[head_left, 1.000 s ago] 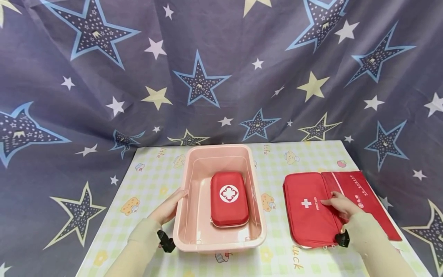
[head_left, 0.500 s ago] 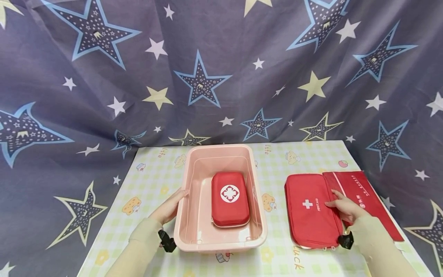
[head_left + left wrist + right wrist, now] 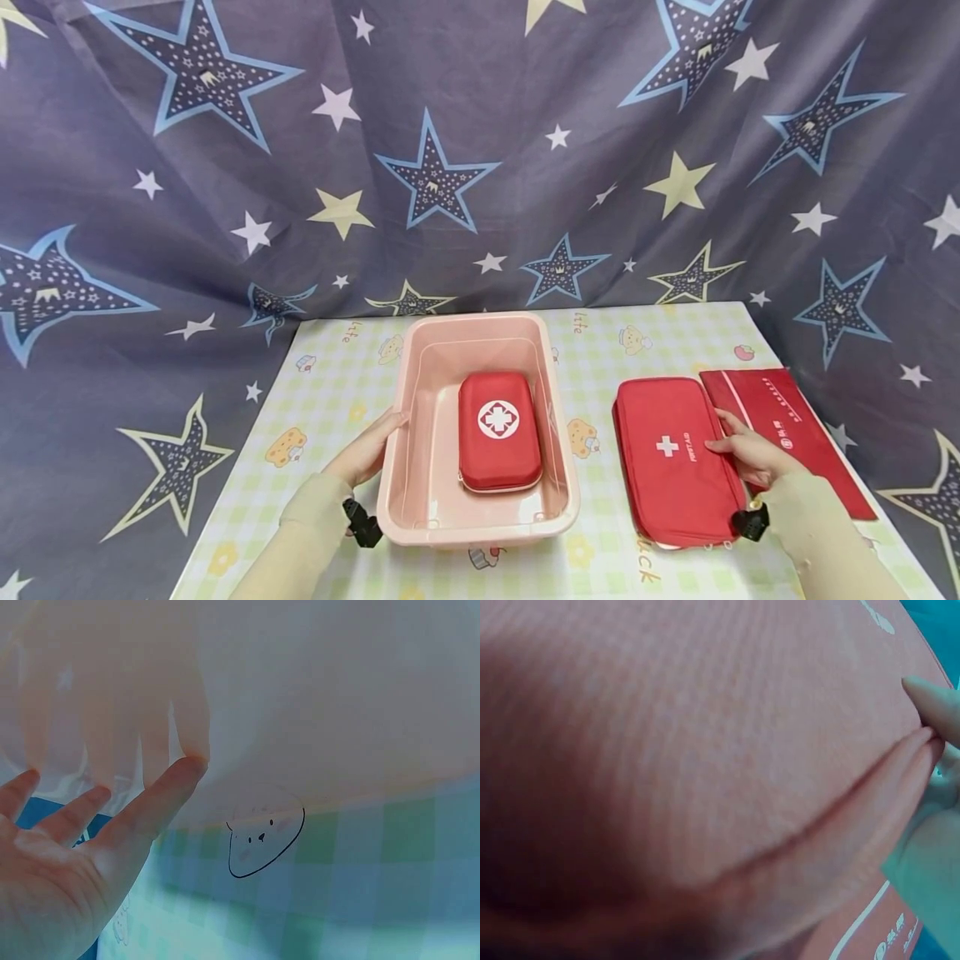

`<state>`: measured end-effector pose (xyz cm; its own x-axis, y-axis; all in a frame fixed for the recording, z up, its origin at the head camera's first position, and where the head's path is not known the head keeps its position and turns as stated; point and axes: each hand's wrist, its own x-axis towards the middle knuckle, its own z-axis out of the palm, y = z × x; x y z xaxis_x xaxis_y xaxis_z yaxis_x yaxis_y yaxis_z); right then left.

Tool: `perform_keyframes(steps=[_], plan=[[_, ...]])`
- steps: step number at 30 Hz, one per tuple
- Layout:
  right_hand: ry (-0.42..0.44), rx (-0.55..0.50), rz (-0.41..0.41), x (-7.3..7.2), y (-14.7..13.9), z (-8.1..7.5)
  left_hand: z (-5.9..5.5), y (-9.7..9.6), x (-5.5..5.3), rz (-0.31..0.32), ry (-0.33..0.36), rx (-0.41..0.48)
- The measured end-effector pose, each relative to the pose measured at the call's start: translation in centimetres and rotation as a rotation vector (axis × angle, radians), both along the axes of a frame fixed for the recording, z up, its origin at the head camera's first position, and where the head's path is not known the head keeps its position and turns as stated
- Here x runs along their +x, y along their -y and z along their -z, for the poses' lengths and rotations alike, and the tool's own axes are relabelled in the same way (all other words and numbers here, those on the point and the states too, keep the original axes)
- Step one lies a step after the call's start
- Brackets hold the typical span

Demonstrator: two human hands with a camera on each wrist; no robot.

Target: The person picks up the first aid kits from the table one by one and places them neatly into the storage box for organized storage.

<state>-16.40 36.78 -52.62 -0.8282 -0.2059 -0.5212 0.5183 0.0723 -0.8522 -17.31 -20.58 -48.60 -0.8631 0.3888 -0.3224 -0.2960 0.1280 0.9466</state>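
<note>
A flat red first-aid pouch (image 3: pixel 678 467) with a white cross is on the right of the table. My right hand (image 3: pixel 753 454) pinches its right edge, thumb on top and fingers beneath; the right wrist view shows this thumb (image 3: pixel 934 709) on the red fabric. That edge looks slightly raised. Left of it, a pink plastic basin (image 3: pixel 476 533) holds a smaller red zip case (image 3: pixel 498 450) with a round white cross emblem. My left hand (image 3: pixel 367 446) touches the basin's left side, and the left wrist view shows its extended fingertips (image 3: pixel 191 769) against the outer wall.
A flat red packet (image 3: pixel 791 442) with white print lies right of the pouch, partly behind my right hand. The table (image 3: pixel 322 375) has a green-checked cover. Behind it hangs a dark star-patterned cloth (image 3: pixel 480 192).
The thumb now presses nearer the pouch's right edge, which has come up and away from the red packet. The pouch has shifted slightly towards me. The left hand and basin stay in place.
</note>
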Motion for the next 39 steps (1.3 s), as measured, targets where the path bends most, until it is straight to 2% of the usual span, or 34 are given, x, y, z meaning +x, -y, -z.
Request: perform_keyframes(steps=[7,16,24,31,39], plan=[[0.0,-0.083,0.029,0.0,0.0,-0.2,0.1,-0.1,-0.1,-0.007,-0.001,0.016],[-0.004,-0.192,0.114,-0.4,1.1,-1.3,0.3,-0.1,-0.2,-0.018,0.002,0.014],[0.007,-0.272,0.101,-0.6,2.4,-2.0,0.4,-0.2,-0.1,-0.018,-0.002,0.008],[-0.008,-0.279,0.069,-1.1,3.2,-3.0,0.2,-0.1,-0.1,-0.023,0.0,0.019],[-0.032,-0.327,0.091,-1.5,3.7,-4.7,0.0,-0.1,-0.1,-0.006,0.011,0.016]])
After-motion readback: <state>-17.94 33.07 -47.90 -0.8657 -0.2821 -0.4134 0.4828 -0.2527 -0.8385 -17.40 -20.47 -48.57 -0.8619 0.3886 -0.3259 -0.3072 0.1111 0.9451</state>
